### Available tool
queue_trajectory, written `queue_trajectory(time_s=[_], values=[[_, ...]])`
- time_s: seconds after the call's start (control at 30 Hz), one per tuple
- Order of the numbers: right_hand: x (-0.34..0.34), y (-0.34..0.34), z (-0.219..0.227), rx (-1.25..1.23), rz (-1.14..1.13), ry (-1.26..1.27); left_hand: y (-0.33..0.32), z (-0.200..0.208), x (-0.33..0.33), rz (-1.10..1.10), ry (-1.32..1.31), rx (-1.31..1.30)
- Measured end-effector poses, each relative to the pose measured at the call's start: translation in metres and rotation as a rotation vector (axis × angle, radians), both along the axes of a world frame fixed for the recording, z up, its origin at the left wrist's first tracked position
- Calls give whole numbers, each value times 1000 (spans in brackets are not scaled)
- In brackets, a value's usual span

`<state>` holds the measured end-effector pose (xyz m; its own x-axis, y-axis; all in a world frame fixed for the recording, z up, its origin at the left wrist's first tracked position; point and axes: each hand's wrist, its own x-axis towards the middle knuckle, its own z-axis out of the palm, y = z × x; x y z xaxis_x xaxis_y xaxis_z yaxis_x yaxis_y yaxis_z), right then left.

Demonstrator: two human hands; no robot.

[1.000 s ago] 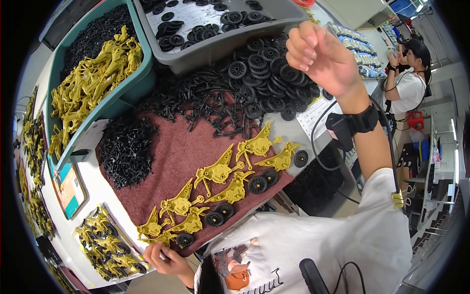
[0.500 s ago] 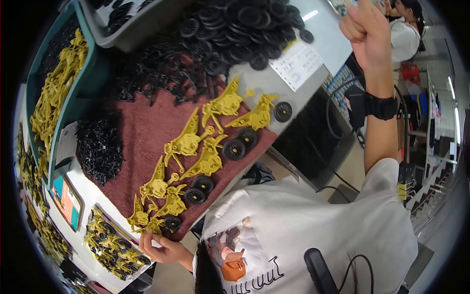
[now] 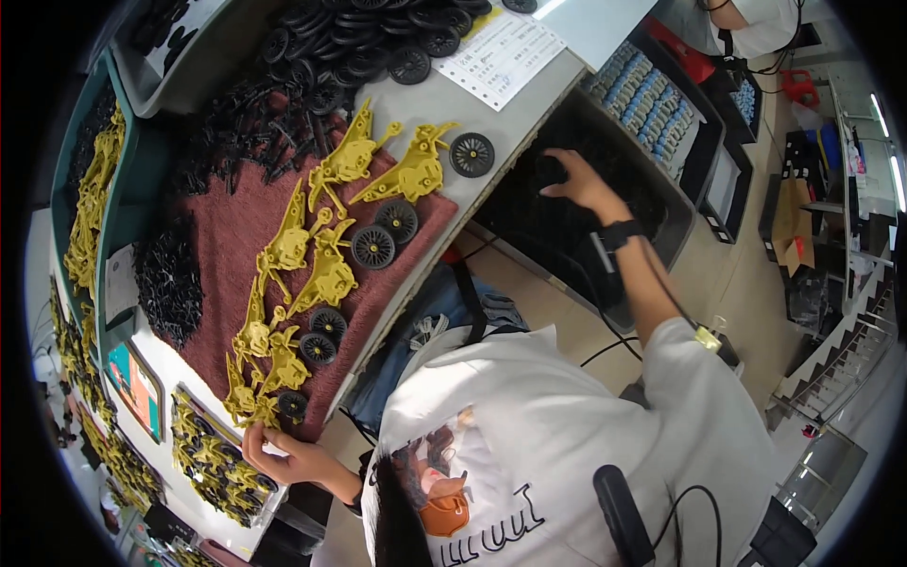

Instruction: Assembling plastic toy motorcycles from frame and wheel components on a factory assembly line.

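Note:
Several yellow plastic frames point(image 3: 326, 274) with black wheels lie in a row on a maroon mat point(image 3: 227, 227). My left hand point(image 3: 283, 458) is at the mat's near corner, fingers pinched on the nearest yellow frame point(image 3: 257, 408). My right hand point(image 3: 578, 184), with a black wristband, reaches down into a dark crate point(image 3: 652, 213) beside the table. Its fingers curl over something black; whether it holds anything is unclear. A single black wheel point(image 3: 470, 154) lies on the table edge near two more yellow frames point(image 3: 416, 170).
A heap of black wheels point(image 3: 359, 38) and a printed sheet point(image 3: 501, 52) sit at the far side. Small black parts point(image 3: 170, 274) pile left of the mat. A teal bin point(image 3: 90, 208) holds yellow parts. Trays of blue items point(image 3: 652, 94) and another person point(image 3: 756, 19) are at right.
My right hand dropped from high above the table down into the dark crate beside it. My left hand stayed on the yellow frame at the mat's corner.

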<state>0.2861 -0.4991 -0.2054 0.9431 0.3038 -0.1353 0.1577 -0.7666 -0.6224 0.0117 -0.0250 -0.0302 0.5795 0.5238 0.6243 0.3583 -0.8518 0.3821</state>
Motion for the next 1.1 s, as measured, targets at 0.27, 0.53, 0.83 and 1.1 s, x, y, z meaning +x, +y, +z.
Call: queue_trajectory(time_s=[0.27,0.53,0.83,1.1], values=[[-8,44,2,-310,-20,-33,2,-2,0,8,-17,12],[-7,30,3,-221,-27,81,1,-2,0,29,-7,6],[-6,42,6,-372,-15,-25,3,-4,-3,28,-14,-23],[-2,38,-7,-300,-12,58,0,0,3,33,-20,-22]])
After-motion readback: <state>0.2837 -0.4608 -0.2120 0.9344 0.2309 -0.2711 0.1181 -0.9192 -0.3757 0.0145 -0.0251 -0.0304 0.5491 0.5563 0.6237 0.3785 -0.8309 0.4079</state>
